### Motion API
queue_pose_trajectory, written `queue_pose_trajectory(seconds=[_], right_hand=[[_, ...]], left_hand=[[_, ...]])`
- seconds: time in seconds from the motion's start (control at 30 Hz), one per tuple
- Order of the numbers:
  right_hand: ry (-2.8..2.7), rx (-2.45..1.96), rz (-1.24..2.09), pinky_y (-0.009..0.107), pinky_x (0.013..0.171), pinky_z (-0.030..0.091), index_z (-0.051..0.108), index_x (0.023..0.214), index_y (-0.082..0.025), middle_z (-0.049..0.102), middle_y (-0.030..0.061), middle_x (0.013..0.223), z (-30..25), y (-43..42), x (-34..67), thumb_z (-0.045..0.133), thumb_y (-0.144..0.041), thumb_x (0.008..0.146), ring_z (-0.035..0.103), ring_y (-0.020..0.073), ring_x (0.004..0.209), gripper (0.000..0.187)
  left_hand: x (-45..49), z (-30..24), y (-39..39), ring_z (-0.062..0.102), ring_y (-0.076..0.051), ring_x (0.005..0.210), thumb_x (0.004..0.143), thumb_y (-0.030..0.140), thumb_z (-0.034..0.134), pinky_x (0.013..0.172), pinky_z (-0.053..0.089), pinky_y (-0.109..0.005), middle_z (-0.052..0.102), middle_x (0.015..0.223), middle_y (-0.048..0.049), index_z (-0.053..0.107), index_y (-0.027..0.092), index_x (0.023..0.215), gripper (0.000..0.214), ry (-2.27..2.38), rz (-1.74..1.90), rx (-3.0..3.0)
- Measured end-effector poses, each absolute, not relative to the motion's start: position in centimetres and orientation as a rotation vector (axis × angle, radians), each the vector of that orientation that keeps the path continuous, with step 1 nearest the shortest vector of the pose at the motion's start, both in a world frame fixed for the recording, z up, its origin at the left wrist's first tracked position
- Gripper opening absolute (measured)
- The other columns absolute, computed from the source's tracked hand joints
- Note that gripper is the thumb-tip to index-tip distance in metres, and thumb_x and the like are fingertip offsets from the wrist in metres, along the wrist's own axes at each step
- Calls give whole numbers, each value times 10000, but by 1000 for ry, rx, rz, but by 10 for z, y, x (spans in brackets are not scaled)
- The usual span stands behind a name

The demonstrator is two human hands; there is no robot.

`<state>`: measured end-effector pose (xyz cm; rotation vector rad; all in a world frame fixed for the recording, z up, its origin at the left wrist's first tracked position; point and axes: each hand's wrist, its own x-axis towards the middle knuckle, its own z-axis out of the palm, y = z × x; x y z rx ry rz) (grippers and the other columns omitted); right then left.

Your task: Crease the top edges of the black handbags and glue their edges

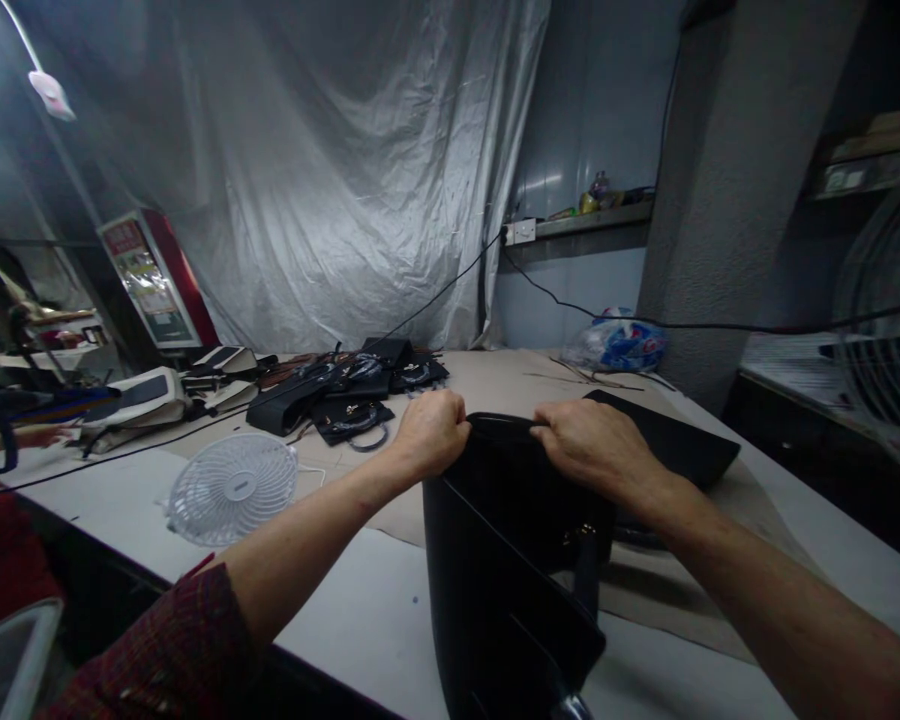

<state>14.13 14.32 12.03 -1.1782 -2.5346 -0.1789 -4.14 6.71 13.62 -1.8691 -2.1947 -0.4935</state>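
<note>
I'm watching the person's left hand (431, 432) gripping the top edge of a black bag (469, 590), while the right hand (596, 445) is grasping that edge too. The bag is filling twelve o'clock before the person, its base running out of view. On the worktop (367, 600), a white fan (232, 490) is sitting at ten o'clock.

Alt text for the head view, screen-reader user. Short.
A person's left hand and right hand grip the upper edge of a black bag at a worktable. To the left are a white fan and, farther back, piled black bags with handles; a silver sheet hangs behind.
</note>
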Motion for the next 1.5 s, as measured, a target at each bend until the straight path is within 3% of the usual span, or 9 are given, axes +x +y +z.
queue_pose_trajectory(seconds=[0.13, 0.37, 0.6, 0.73, 0.8, 1.03, 1.3, 1.5], right_hand=[[-2559, -1020, -4, 289, 652, 368, 707, 934, -252, 719, 45, 928, 120, 143, 128, 506, -311, 857, 632, 205, 843, 223], [-2540, -962, 178, 260, 632, 372, 719, 827, -250, 711, 22, 823, 117, 155, 121, 537, -289, 829, 610, 171, 757, 186], [-2688, -783, 179, 260, 635, 357, 702, 986, -289, 708, 19, 893, 126, 152, 102, 518, -296, 831, 610, 181, 813, 241], [-2703, -813, 189, 266, 564, 317, 709, 811, -248, 666, 25, 704, 137, 144, 107, 534, -272, 793, 583, 171, 672, 178], [-2726, -833, 226, 267, 551, 309, 693, 757, -239, 653, 22, 680, 141, 139, 119, 543, -264, 771, 572, 167, 648, 152], [-2724, -1126, 367, 275, 582, 337, 663, 726, -226, 651, 26, 716, 137, 134, 163, 543, -271, 773, 588, 188, 705, 136], [-2613, -822, 332, 292, 730, 398, 620, 979, -232, 656, 30, 931, 127, 140, 167, 535, -205, 784, 588, 191, 845, 214], [-2631, -589, 193, 278, 699, 387, 600, 837, -209, 577, 20, 899, 130, 135, 149, 580, -202, 793, 549, 159, 772, 50]], left_hand=[[-41, 135, 67, 623, -194, 717, 757, 276, 586, 655, 451, -281, 693, 738, -45, 691, 198, 713, 138, -2204, -512, -1856], [-38, 137, 65, 635, -215, 757, 768, 292, 585, 675, 453, -300, 698, 771, -58, 698, 197, 728, 153, -2206, -481, -1865], [-42, 134, 65, 611, -203, 731, 740, 289, 619, 641, 430, -286, 645, 734, -32, 643, 196, 753, 97, -2204, -554, -1934], [-55, 143, 52, 581, -177, 766, 518, 436, 816, 587, 430, -254, 584, 1038, -52, 527, 183, 1033, 643, -2214, -697, -2047], [-63, 149, 46, 573, -166, 771, 438, 412, 858, 576, 431, -239, 552, 1087, -60, 492, 177, 1084, 779, -2255, -647, -2162], [-62, 148, 59, 566, -124, 671, 615, 152, 683, 526, 389, -187, 616, 762, 21, 614, 167, 877, 271, -2334, -573, -2556], [-49, 144, 69, 596, -133, 693, 630, 186, 667, 563, 426, -195, 677, 778, 7, 678, 170, 896, 267, -2203, -700, -2594], [-53, 141, 65, 615, -139, 715, 635, 204, 683, 573, 439, -193, 689, 790, -6, 679, 150, 884, 255, -2229, -812, -2595]])
